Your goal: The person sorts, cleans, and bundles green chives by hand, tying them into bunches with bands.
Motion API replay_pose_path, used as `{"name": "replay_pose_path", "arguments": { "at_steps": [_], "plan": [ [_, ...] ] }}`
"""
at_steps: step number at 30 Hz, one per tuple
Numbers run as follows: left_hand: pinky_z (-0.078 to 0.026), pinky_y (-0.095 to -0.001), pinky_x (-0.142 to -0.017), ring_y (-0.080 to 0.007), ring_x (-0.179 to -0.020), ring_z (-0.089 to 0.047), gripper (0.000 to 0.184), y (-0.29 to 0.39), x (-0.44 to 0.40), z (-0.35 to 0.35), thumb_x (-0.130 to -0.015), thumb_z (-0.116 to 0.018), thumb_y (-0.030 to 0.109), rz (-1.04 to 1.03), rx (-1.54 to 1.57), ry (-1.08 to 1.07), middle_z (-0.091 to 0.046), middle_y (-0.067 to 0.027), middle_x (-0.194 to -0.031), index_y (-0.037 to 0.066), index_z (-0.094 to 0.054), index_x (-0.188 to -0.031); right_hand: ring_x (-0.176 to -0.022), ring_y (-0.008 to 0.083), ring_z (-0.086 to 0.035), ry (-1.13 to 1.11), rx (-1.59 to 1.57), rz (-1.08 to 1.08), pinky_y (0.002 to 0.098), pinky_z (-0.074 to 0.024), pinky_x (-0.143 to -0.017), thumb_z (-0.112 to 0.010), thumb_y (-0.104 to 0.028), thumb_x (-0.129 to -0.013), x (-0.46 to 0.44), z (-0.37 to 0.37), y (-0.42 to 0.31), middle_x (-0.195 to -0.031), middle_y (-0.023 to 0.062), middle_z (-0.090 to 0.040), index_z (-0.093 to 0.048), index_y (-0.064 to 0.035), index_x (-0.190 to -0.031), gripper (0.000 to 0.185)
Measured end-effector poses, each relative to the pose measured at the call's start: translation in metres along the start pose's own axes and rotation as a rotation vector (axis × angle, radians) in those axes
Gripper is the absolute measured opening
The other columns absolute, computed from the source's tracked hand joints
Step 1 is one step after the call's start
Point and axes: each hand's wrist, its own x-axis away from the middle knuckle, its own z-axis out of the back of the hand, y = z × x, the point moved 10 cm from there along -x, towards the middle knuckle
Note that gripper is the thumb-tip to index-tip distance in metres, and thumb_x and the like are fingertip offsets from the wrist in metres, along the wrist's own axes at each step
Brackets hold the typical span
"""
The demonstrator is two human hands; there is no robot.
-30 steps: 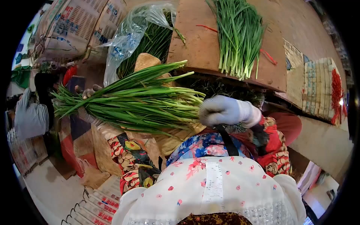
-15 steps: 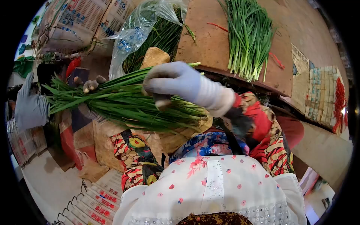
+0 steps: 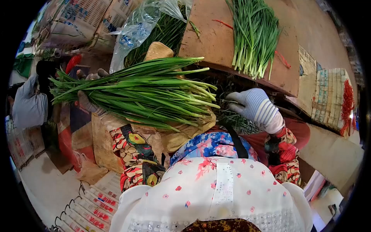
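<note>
A loose bunch of garlic chives (image 3: 135, 89) lies across my left hand (image 3: 89, 104), its pale stem ends pointing right. My gloved left fingers and thumb wrap it near the leafy end; the leaves hide the palm. Just past the stem ends is my right hand (image 3: 253, 106), in a striped white-and-blue glove, apart from the bunch. Its fingertips are pinched together over dark green scraps (image 3: 235, 121); what they hold, if anything, is too small to make out. Below the bunch, a tan cloth or pad (image 3: 185, 133) covers my lap.
A larger bunch of chives (image 3: 255, 38) rests on a brown board (image 3: 208, 42) near red ties (image 3: 284, 58). Behind my left hand, a clear plastic bag (image 3: 133, 33) holds more greens. Another person's gloved hand (image 3: 30, 102) is at far left. Red strings (image 3: 348, 108) hang at right.
My right hand has moved from over the middle of the bunch to the right, beyond the stem ends. The bunch stays in my left hand, with its stems now uncovered.
</note>
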Motion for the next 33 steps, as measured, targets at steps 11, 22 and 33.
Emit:
{"name": "replay_pose_path", "arguments": {
  "at_steps": [11, 22, 33],
  "plan": [
    [-0.03, -0.0499, -0.108, -0.0305, -0.123, -0.044, 0.045, -0.001, 0.016, 0.05, -0.096, -0.04, 0.036, 0.138, 0.198, -0.137, -0.053, -0.013, -0.127, 0.005, -0.047, -0.128, -0.077, 0.0197, -0.054, 0.544, 0.247, 0.63, 0.0326, -0.0438, -0.066, -0.056, -0.02, -0.074, -0.056, 0.013, -0.114, -0.081, 0.001, -0.05, -0.058, -0.0188, -0.105, 0.031],
    [-0.036, -0.0634, -0.1, -0.0381, -0.127, -0.038, 0.05, -0.009, 0.035, 0.08, -0.09, -0.053, 0.042, 0.345, 0.084, 0.207, -0.038, -0.0153, -0.139, 0.021, -0.045, -0.134, -0.055, 0.0171, -0.055, 0.768, -1.199, 0.98, 0.0331, -0.0437, -0.052, -0.07, -0.008, -0.071, 0.012, 0.193, -0.081, -0.072, 0.0085, -0.062, -0.065, 0.0005, -0.078, 0.013],
    [-0.046, -0.059, -0.092, -0.036, -0.118, -0.049, 0.05, -0.004, 0.044, 0.116, -0.089, -0.054, 0.035, 0.082, 0.042, 0.366, -0.05, -0.0194, -0.128, 0.016, -0.043, -0.134, -0.08, 0.0193, -0.056, 0.379, 0.265, 0.562, 0.0337, -0.0442, -0.069, -0.055, -0.019, -0.076, -0.029, 0.043, -0.098, -0.082, 0.0002, -0.055, -0.061, -0.0164, -0.086, 0.012]
  ]
}}
